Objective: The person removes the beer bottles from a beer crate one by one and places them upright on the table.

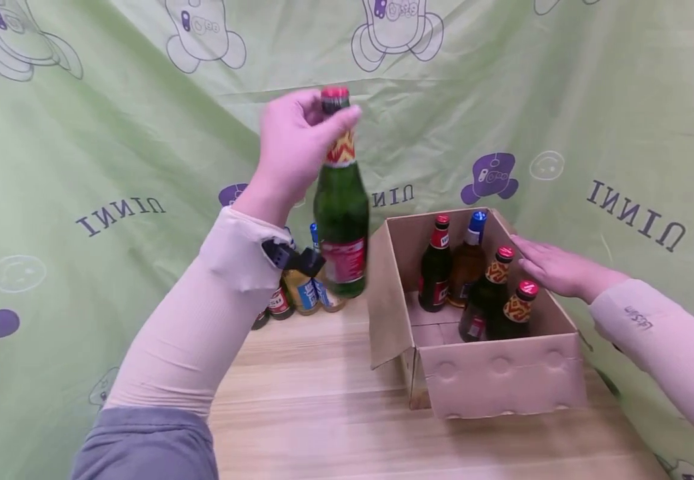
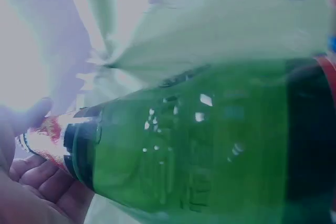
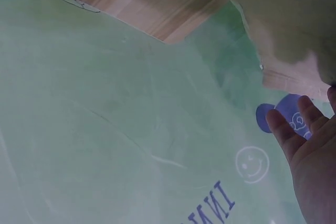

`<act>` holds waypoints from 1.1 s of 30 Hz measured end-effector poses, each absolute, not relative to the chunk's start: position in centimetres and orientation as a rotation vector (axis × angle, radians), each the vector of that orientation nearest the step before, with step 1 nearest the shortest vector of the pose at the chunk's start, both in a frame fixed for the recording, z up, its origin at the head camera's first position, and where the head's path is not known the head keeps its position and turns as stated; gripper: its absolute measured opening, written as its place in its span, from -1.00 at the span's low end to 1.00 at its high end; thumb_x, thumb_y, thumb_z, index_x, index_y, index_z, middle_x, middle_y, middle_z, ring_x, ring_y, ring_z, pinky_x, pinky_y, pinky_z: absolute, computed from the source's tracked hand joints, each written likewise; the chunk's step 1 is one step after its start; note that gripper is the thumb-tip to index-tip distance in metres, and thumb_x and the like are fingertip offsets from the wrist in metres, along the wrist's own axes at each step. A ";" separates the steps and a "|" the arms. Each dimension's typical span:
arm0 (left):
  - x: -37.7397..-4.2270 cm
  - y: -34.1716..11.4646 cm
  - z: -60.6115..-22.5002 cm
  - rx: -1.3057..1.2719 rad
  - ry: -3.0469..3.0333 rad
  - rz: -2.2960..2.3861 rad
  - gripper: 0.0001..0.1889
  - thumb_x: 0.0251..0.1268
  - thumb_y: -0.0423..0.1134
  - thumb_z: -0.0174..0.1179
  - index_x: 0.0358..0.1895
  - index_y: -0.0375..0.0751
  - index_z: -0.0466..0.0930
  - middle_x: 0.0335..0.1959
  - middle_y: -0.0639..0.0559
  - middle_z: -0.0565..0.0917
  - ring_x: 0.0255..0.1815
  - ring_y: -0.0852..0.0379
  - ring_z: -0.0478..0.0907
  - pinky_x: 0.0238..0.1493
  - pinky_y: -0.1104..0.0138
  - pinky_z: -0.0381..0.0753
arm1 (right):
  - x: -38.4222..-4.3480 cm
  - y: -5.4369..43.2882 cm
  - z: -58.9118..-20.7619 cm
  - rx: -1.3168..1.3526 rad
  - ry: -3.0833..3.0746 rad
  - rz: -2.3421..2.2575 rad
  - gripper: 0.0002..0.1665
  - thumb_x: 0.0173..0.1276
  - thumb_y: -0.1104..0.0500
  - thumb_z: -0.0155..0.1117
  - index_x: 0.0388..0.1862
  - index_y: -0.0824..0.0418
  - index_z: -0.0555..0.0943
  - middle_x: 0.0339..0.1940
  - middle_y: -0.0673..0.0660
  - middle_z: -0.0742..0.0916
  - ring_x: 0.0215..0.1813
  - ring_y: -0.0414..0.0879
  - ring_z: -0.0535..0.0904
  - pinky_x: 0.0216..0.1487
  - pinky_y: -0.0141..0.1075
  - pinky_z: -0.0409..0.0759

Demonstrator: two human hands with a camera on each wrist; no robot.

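My left hand (image 1: 299, 143) grips a green glass bottle (image 1: 342, 207) by its neck and holds it up in the air, nearly upright. The bottle has a red cap, a patterned neck band and a red label. In the left wrist view its green body (image 2: 199, 145) fills much of the picture, with fingers (image 2: 44, 179) behind the neck. To the right stands an open cardboard box (image 1: 499, 373) with several bottles inside, one of them brown with a blue cap (image 1: 479, 220). My right hand (image 1: 563, 267) lies with fingers extended along the box's right edge.
Several more bottles (image 1: 305, 293) stand on the wooden table (image 1: 299, 400) behind my left forearm, partly hidden. Flaps of the box (image 1: 385, 300) fold outward at the left and front. A green patterned cloth (image 1: 143, 133) hangs behind the table.
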State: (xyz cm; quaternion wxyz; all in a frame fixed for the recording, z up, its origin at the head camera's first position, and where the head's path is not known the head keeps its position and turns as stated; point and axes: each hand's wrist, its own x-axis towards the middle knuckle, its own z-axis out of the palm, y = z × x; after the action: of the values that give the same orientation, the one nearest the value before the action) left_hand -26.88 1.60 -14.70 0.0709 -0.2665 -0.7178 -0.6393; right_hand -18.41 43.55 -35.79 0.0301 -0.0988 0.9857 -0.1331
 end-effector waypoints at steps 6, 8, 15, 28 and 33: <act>-29.1 -2.1 -20.4 -0.614 -2.511 -1.488 -0.61 0.38 -0.01 0.40 0.08 -0.21 0.71 -0.25 -0.05 0.74 -0.31 0.07 0.61 -0.21 0.25 0.60 | -18.3 43.7 -35.5 -0.317 3.039 -0.419 -0.30 0.69 0.18 -0.10 0.56 0.62 0.03 0.53 0.65 0.14 0.52 0.58 0.04 0.48 0.34 0.06; -29.7 -3.3 -22.7 -0.527 -2.541 -1.486 -0.59 0.37 0.00 0.40 0.10 -0.20 0.69 -0.21 -0.07 0.74 -0.27 0.05 0.61 -0.17 0.23 0.59 | -18.2 43.7 -35.4 -0.306 3.034 -0.423 -0.30 0.69 0.17 -0.12 0.57 0.61 0.02 0.54 0.65 0.12 0.52 0.59 0.03 0.48 0.35 0.04; -30.8 -4.9 -29.9 -0.492 -2.556 -1.462 -0.61 0.37 -0.04 0.41 0.08 -0.25 0.69 -0.15 -0.12 0.76 -0.18 -0.03 0.68 -0.10 0.11 0.67 | -18.1 43.7 -35.5 -0.324 3.044 -0.427 -0.31 0.69 0.18 -0.12 0.55 0.62 0.03 0.52 0.66 0.13 0.51 0.60 0.04 0.47 0.36 0.04; -31.6 -5.4 -38.3 -0.392 -2.596 -1.387 -0.70 0.36 -0.09 0.42 -0.09 -0.28 0.71 -0.32 -0.11 0.76 -0.34 0.00 0.63 -0.26 0.15 0.63 | -18.5 43.6 -35.9 -0.317 3.044 -0.444 -0.31 0.70 0.18 -0.14 0.56 0.61 0.02 0.53 0.65 0.13 0.52 0.59 0.03 0.48 0.35 0.04; -31.8 -5.2 -39.8 -0.347 -2.596 -1.383 -0.65 0.35 -0.09 0.43 -0.04 -0.32 0.71 -0.29 -0.15 0.78 -0.33 -0.03 0.68 -0.22 0.09 0.68 | -18.6 43.9 -36.4 -0.316 3.050 -0.461 -0.31 0.71 0.16 -0.14 0.57 0.59 0.02 0.53 0.64 0.14 0.51 0.60 0.05 0.48 0.36 0.03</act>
State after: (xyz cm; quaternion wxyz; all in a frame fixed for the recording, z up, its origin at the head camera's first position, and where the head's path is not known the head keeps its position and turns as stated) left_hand -31.78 -5.24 -39.82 0.0897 -0.1166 -0.8729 -0.4652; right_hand -18.56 43.94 -36.37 0.0203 -0.1018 0.9834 -0.1488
